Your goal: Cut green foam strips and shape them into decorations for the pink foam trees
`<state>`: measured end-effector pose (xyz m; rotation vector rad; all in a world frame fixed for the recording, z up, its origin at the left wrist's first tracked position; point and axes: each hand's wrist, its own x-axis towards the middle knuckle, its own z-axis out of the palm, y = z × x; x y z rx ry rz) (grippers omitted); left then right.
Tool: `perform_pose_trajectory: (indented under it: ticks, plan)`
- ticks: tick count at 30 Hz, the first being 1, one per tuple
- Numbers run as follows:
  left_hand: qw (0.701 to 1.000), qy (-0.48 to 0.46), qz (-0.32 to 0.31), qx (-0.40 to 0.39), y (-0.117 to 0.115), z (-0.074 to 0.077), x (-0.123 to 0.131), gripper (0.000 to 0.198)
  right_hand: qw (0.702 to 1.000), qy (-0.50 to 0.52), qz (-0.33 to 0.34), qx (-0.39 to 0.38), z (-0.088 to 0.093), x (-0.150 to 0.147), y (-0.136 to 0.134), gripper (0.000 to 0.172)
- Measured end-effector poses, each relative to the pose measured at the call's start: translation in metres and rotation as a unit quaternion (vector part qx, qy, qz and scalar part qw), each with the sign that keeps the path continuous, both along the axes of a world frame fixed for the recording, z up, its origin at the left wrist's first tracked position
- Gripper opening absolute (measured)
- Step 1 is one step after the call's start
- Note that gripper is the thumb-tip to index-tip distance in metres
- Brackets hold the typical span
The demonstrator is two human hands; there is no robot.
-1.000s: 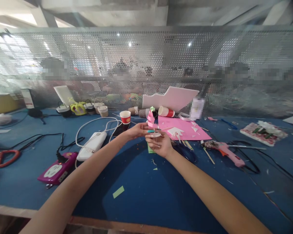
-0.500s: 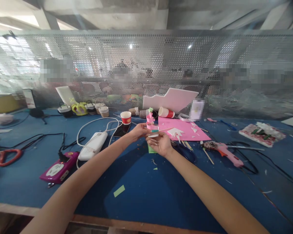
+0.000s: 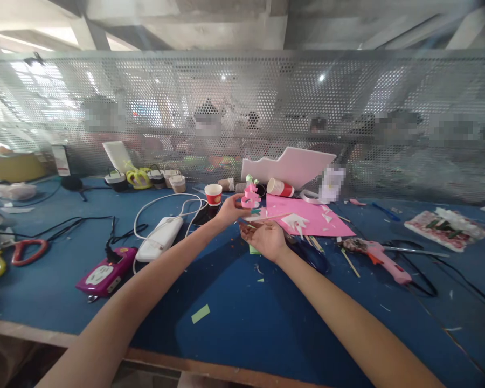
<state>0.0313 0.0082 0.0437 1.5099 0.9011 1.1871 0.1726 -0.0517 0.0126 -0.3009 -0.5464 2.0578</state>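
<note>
Fingers of the left hand (image 3: 229, 210) pinch pink curled paper (image 3: 249, 203); the right hand (image 3: 269, 241) curls, its hold unclear. Below them lies a blue tabletop (image 3: 250, 323); beyond, a grey perforated-metal screen (image 3: 173, 89).

Pink curl (image 3: 250, 204) papery; purple socket (image 3: 106, 274) glossy plastic.

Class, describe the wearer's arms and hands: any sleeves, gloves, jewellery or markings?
The left arm and right arm are bare, with no sleeves in view. The left grip and right grip are ungloved human hands. Neither wrist shows a watch, bracelet or marking; rings cannot be judged.
</note>
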Motion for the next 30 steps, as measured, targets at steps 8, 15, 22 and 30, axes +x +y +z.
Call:
perform_pose_trajectory:
  ticks: [8, 15, 22, 30]
  plan:
    - [0.979, 0.101, 0.153, 0.090, 0.017, -0.005, -0.016, 0.062, 1.000, -0.026, 0.014, -0.010, -0.010, -0.007, 0.001, 0.032]
    - [0.936, 0.170, 0.275, 0.135, 0.027, -0.013, -0.017, 0.052, 0.980, -0.166, -0.089, 0.059, -0.019, -0.016, 0.004, 0.017]
    - [0.965, 0.097, 0.210, 0.126, 0.005, -0.013, -0.008, 0.062, 0.898, -0.256, -0.330, 0.139, -0.005, 0.000, 0.028, 0.046]
    - [0.980, 0.096, 0.114, 0.129, -0.022, -0.022, 0.023, 0.073, 0.811, -0.402, -0.316, 0.284, 0.010, 0.015, 0.031, 0.057]
